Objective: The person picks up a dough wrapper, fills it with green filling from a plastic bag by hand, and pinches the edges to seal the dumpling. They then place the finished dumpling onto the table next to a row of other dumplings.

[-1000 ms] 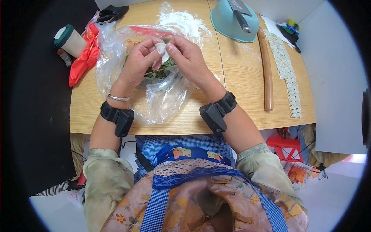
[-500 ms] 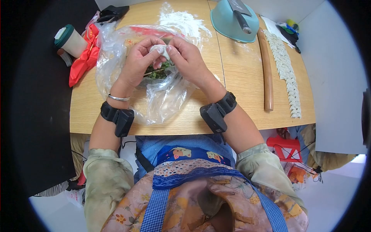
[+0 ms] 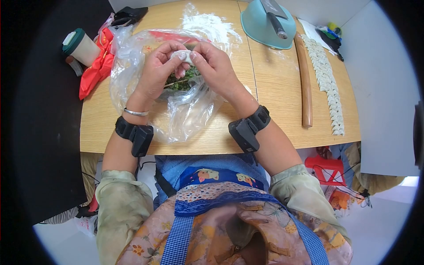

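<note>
Both the left hand (image 3: 155,73) and right hand (image 3: 216,66) pinch a small white dough dumpling (image 3: 181,55) above the green chopped filling (image 3: 181,83). Squeeze unevenly, I'd say, and its seam could split, spilling filling.

Wooden table (image 3: 282,88) — white wall (image 3: 384,84) at right, pale floor, perhaps red stool (image 3: 329,168).

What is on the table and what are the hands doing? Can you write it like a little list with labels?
left hand: pinching the dumpling
right hand: pinching the same dumpling from the other side
under the hands: green filling in a clear plastic bag
right side: rows of finished dumplings beside a wooden rolling pin
far edge: teal bowl with a cleaver on it, spilled flour
left side: paper cup, red cloth
</note>
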A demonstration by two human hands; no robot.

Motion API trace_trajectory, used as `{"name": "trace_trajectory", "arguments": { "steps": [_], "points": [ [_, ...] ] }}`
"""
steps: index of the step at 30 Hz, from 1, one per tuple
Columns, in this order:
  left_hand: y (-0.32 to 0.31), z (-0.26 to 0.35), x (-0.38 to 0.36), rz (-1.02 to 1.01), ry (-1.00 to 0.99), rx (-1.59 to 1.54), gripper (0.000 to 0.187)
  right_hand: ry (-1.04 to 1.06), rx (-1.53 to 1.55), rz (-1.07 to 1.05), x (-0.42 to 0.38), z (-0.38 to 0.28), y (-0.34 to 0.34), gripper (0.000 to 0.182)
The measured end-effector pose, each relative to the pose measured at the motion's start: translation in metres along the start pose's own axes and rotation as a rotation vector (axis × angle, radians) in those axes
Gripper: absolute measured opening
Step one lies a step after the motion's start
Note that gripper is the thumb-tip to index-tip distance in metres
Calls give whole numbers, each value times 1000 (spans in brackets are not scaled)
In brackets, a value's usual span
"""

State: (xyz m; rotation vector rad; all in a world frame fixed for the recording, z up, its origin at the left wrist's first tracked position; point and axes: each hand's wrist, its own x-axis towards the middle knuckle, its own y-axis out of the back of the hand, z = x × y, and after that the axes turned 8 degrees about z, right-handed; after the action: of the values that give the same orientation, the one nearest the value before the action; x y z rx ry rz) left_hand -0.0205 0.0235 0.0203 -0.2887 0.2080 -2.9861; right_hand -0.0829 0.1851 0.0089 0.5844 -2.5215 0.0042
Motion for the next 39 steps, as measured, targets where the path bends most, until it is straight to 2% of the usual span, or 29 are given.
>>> {"name": "trace_trajectory", "arguments": {
  "steps": [2, 7, 13, 15, 17, 23, 29, 39],
  "points": [
    [1, -1, 0, 1, 1, 9, 14, 16, -8, 11, 0, 1, 0, 21],
    [1, -1, 1, 16, -21, -8, 15, -123, 94, -18, -2, -9, 2, 20],
    [0, 0, 2, 36, -24, -16, 18, 21, -31, 1, -1, -5, 1, 20],
    [-3, 1, 1, 33, -25, -2, 19, -1, -16, 27, -1, -4, 0, 20],
    [-10, 1, 0, 54, -107, 82, 24, -24, -1, 53, 0, -1, -1, 20],
    [-7, -1, 0, 103, -117, 203, 30, -72, 0, 44, 1, -3, 1, 19],
    [-6, 1, -1, 100, -105, 216, 28, -61, -1, 8, 0, 0, 1, 18],
    [-14, 3, -3, 102, -189, 124, 25, -110, 179, 77, 2, 2, -3, 17]
  ]
}}
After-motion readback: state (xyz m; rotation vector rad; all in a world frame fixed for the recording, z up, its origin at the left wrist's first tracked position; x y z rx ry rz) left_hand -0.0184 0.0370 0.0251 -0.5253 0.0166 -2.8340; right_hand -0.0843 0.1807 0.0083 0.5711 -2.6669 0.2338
